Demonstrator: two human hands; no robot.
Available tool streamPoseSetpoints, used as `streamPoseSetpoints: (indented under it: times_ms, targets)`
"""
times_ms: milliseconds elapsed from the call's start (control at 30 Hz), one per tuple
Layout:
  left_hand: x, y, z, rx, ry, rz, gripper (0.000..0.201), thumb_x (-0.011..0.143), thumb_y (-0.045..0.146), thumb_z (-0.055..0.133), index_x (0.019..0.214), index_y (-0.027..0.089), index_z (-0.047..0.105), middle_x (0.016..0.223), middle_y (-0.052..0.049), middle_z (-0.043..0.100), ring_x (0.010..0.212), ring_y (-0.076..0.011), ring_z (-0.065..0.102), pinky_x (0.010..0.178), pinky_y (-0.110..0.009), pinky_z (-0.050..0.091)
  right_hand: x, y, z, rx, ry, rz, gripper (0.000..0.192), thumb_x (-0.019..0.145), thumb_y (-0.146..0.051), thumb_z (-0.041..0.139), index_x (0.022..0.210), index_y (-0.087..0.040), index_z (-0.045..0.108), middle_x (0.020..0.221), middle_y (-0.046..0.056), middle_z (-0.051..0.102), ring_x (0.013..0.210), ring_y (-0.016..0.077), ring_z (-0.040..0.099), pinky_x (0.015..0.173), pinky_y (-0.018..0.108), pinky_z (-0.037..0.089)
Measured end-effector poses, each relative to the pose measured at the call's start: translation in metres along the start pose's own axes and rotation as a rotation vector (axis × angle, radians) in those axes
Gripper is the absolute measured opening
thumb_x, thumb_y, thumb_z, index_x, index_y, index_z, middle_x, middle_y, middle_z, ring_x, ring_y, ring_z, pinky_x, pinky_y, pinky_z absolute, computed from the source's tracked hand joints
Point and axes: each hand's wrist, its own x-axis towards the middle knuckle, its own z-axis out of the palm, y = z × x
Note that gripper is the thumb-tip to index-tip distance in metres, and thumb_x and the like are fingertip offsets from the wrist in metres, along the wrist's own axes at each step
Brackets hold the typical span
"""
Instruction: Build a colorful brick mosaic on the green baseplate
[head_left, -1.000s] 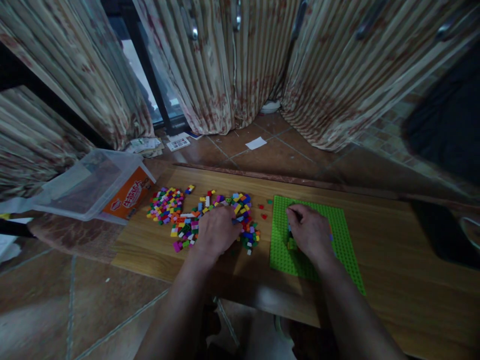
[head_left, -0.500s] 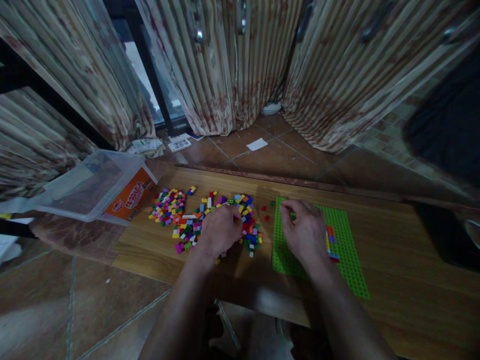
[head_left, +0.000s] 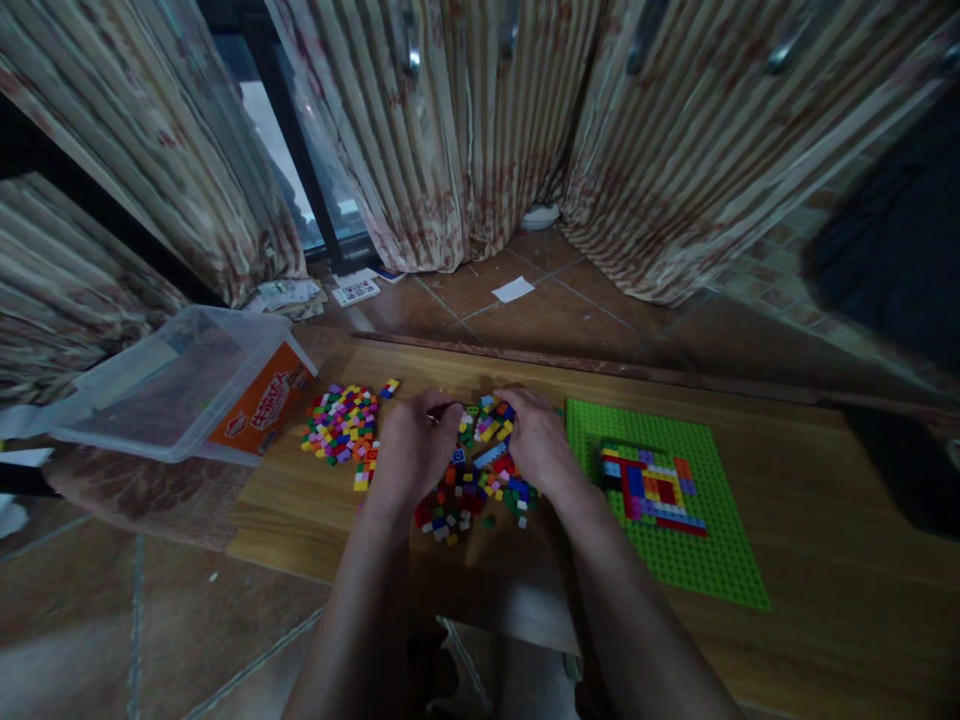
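I see the loose pile of small coloured bricks (head_left: 480, 470) lying on the wooden table (head_left: 810, 590), just below the middle of the view, and both hands are down in it. My left hand (head_left: 411, 447) rests palm-down on the pile's 9 o'clock side, fingers curled; whether they pinch a brick I cannot tell, since the fingertips are hidden in the dim light. My right hand (head_left: 534, 445) lies on the pile's 3 o'clock side, fingers bent toward the other hand, and its grip is likewise hidden.

At 9 o'clock of the left hand sits a second, tighter heap of bricks (head_left: 341, 422), apart from it. At 3 o'clock of the right hand lies the green baseplate (head_left: 705, 560), bearing a flat multicoloured brick rectangle (head_left: 651, 488) near its middle. Further out at 9 o'clock, a clear plastic tub (head_left: 150, 385) with an orange label lies tipped at the table's edge. At 12 o'clock, striped curtains (head_left: 480, 130) hang over the tiled floor (head_left: 555, 310).
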Motion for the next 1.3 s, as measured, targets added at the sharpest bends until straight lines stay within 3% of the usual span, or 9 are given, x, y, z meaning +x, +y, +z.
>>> streamPoseSetpoints:
  times_ms: [333,500,667,800,933,1033,1133,1300]
  targets:
    - [0.001,0.002,-0.004,-0.023,-0.021,-0.035,0.025,0.084,0.03,0.055,0.086,0.015,0.074,0.076,-0.001,0.072,0.063,-0.0135,0.06,0.063,-0.022,0.043,-0.009,-0.025,-0.009,0.147,-0.025,-0.037,0.054,0.077,0.005,0.036,0.118,-0.02,0.061,0.118,0.006,0.066,0.112,0.0174,0.06,0.1,0.032,0.047]
    - [0.002,-0.001,-0.006,-0.038,0.006,-0.02,0.024,0.083,0.032,0.056,0.083,0.016,0.074,0.073,-0.001,0.072,0.067,-0.0162,0.063,0.063,-0.023,0.043,-0.008,-0.005,-0.025,-0.067,0.162,0.148,0.051,0.074,0.004,0.04,0.115,-0.014,0.064,0.115,0.011,0.066,0.111,0.0227,0.06,0.102,0.038,0.045]
    - [0.004,-0.003,-0.007,-0.056,0.045,-0.05,0.021,0.081,0.03,0.057,0.081,0.016,0.073,0.07,-0.001,0.071,0.063,-0.016,0.061,0.061,-0.024,0.041,-0.011,0.006,-0.022,-0.199,0.083,0.226,0.049,0.074,0.004,0.041,0.114,-0.009,0.065,0.115,0.016,0.065,0.113,0.0264,0.059,0.101,0.039,0.045]
    - [0.005,-0.006,-0.006,-0.107,0.076,-0.05,0.021,0.081,0.03,0.056,0.075,0.017,0.071,0.063,0.001,0.066,0.059,-0.014,0.056,0.058,-0.023,0.038,-0.014,-0.008,-0.016,-0.088,0.055,0.191,0.043,0.08,-0.001,0.042,0.112,-0.015,0.066,0.11,0.011,0.069,0.104,0.023,0.065,0.094,0.035,0.049]
    - [0.007,-0.012,-0.012,-0.29,0.165,-0.075,0.02,0.079,0.029,0.057,0.068,0.016,0.067,0.057,0.002,0.059,0.055,-0.0116,0.05,0.053,-0.022,0.034,-0.012,-0.017,-0.017,0.1,0.082,0.217,0.036,0.086,-0.009,0.041,0.108,-0.018,0.067,0.102,0.008,0.073,0.092,0.0199,0.07,0.085,0.034,0.054]
    - [0.007,-0.016,-0.022,-0.499,0.298,-0.136,0.017,0.076,0.029,0.06,0.066,0.015,0.065,0.054,0.004,0.053,0.05,-0.0089,0.043,0.049,-0.021,0.032,0.002,-0.015,-0.018,0.118,0.11,0.221,0.032,0.087,-0.015,0.043,0.107,-0.018,0.068,0.1,0.008,0.074,0.091,0.0217,0.07,0.087,0.038,0.053]
    - [0.006,-0.016,-0.033,-0.685,0.406,-0.21,0.018,0.075,0.031,0.063,0.066,0.015,0.064,0.052,0.005,0.05,0.046,-0.0074,0.039,0.046,-0.02,0.03,0.032,-0.012,-0.013,0.052,0.085,0.11,0.032,0.088,-0.016,0.045,0.109,-0.017,0.068,0.109,0.01,0.073,0.102,0.0245,0.067,0.094,0.042,0.05]
    - [0.007,-0.019,-0.044,-0.916,0.53,-0.257,0.018,0.072,0.031,0.067,0.075,0.014,0.068,0.059,0.003,0.056,0.049,-0.0064,0.042,0.046,-0.019,0.031,0.08,-0.015,0.012,0.077,-0.13,-0.073,0.037,0.087,-0.011,0.044,0.119,-0.015,0.064,0.123,0.013,0.067,0.115,0.0243,0.061,0.103,0.044,0.044]
